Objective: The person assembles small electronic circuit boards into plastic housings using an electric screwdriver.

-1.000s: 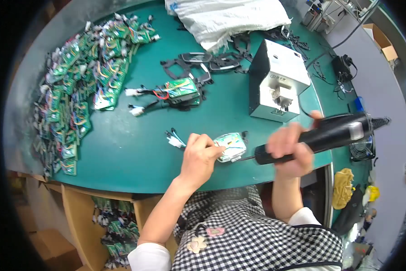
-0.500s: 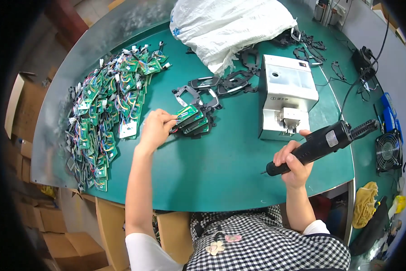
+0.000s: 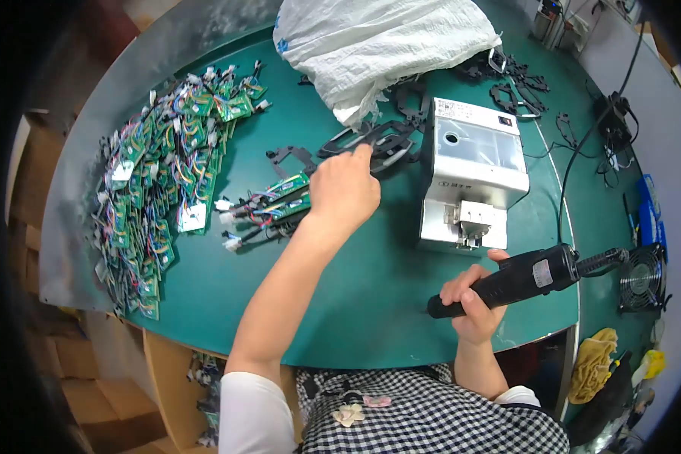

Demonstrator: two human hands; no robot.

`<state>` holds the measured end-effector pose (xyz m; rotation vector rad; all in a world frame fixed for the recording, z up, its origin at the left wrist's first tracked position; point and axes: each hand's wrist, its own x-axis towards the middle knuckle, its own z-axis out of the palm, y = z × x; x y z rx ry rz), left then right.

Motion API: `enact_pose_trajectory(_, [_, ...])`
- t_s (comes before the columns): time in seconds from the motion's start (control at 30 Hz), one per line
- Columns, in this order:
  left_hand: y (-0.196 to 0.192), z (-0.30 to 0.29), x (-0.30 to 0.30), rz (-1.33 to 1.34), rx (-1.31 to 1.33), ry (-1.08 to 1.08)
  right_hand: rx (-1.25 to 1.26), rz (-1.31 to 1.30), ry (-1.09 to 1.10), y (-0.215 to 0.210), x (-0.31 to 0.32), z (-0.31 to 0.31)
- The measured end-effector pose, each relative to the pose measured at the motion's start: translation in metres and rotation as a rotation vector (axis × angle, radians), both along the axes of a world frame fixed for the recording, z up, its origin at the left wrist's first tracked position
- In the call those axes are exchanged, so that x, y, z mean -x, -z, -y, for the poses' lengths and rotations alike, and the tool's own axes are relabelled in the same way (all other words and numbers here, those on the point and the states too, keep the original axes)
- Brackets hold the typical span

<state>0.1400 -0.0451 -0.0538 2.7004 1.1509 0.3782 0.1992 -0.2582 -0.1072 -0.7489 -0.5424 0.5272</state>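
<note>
My right hand point(image 3: 474, 306) is wrapped round a black electric screwdriver point(image 3: 507, 284), held over the front right of the green table with its tip pointing left. My left hand point(image 3: 345, 185) reaches over the middle of the table, its fingertips at the black plastic frames point(image 3: 389, 147). Its back hides most of the fingers, so their grip does not show. Just left of that hand lies a small stack of green circuit boards point(image 3: 283, 198) with wires and white plugs, partly covered by it. A separate dark frame point(image 3: 291, 160) lies behind the stack.
A large heap of wired circuit boards point(image 3: 155, 189) covers the table's left side. A silver metal machine point(image 3: 476, 163) stands right of centre. Behind are a white woven sack point(image 3: 386, 45) and more black frames point(image 3: 518, 83). A fan point(image 3: 642, 278) and yellow cloth point(image 3: 594, 365) are at right.
My left hand has left the circuit board stack and moved right and away from me to the black frames. The right hand still holds the screwdriver, and the whole view has shifted slightly.
</note>
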Motion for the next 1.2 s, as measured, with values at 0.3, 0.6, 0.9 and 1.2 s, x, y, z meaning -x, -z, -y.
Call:
enact_pose_trajectory(0.3, [0.033, 0.053, 0.145, 0.192, 0.557, 0.115, -0.007, 0.202, 0.117, -0.012, 0.021, -0.004])
enact_pose_trajectory(0.6, [0.030, -0.098, 0.252, -0.042, -0.169, -0.206, 0.188, 0.442, 0.243, -0.009, 0.036, -0.003])
enact_pose_trajectory(0.9, [0.016, -0.143, 0.304, 0.107, 0.015, -0.150, 0.235, 0.400, 0.338, -0.012, 0.042, -0.015])
enact_pose_trajectory(1.2, [0.005, -0.054, 0.285, 0.847, 0.045, -0.047, 0.265, 0.370, -0.018, -0.016, 0.020, -0.011])
